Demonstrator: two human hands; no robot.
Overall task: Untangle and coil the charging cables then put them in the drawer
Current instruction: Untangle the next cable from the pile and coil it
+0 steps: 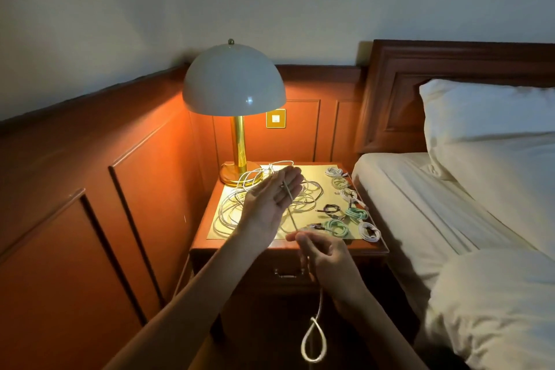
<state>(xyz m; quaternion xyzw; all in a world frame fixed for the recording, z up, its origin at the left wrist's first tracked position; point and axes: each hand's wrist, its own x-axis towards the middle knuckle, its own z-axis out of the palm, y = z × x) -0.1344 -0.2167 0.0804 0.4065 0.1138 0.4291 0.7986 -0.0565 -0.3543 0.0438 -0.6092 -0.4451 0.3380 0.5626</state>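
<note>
White braided cable (pixel 292 213) stretched between two hands above the nightstand (pixel 360 245) | left hand (pixel 270 204) flat, palm up, cord lying across it | right hand (pixel 324 252) pinches the slack, tail dangling | light, limp, probably kink-prone; best held near the plug

Single head-worn view, wide-angle, facing forward and down. The surface (pixel 313 173) sits close at frame centre; bed (pixel 420 204) at right, wall panelling (pixel 135 189) at left.

dim room, warm glow from lamp (pixel 234 81).
</note>
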